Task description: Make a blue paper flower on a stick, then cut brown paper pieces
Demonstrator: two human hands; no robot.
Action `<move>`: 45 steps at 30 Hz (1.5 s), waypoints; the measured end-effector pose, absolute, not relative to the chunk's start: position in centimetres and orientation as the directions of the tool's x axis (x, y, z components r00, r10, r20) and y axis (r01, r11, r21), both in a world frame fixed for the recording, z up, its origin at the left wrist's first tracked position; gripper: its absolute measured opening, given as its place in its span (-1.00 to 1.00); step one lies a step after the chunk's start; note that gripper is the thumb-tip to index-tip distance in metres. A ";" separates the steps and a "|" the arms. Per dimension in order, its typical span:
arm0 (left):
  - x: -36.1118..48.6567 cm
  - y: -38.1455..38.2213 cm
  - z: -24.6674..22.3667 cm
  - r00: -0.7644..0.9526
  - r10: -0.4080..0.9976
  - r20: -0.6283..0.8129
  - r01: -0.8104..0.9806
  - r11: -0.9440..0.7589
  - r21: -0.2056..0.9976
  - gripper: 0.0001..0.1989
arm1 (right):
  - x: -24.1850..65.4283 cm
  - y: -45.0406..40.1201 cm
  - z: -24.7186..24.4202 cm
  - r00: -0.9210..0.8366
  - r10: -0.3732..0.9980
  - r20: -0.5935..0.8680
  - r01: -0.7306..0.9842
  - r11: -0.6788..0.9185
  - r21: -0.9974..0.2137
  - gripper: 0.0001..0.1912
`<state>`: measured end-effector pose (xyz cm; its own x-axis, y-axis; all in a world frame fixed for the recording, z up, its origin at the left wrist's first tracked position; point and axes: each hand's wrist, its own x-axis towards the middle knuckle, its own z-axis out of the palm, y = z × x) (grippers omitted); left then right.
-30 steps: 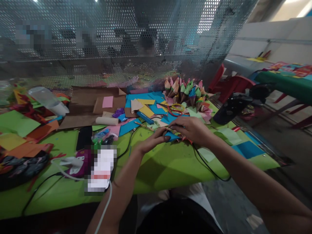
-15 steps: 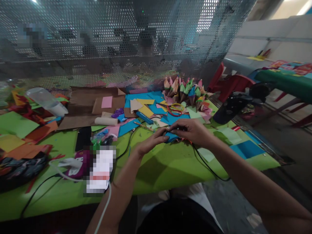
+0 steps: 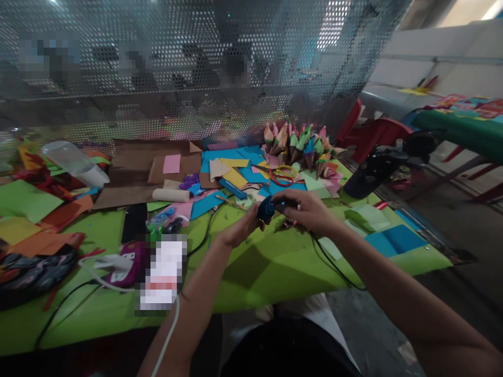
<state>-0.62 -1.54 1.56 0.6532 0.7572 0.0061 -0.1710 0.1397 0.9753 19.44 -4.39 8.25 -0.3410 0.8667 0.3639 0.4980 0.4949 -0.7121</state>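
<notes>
The left hand (image 3: pixel 248 225) is curled around a curled blue paper piece (image 3: pixel 266 208), seemingly just above the bench (image 3: pixel 271 277); the right hand (image 3: pixel 308 209) pinches its edge (it looks only part-shaped); farther back, clustered paper cones (image 3: pixel 295 144) look finished; rightward, a blue sheet (image 3: pixel 396 240) lies unrolled.

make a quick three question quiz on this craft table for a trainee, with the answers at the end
1. What colour is the piece held in the left hand?
2. True or false: the cluster of paper cones is farther from the person than the right hand.
3. What lies on the brown cardboard? A) a red chair B) a pink paper C) a white cable

Key: 1. Blue; 2. True; 3. B
</notes>
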 end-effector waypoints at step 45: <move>-0.3 -1.7 3.0 0.549 0.818 -0.172 -0.060 0.244 0.968 -0.20 | 17.8 -2.7 6.3 -0.214 0.813 0.541 0.517 0.564 -0.644 -0.87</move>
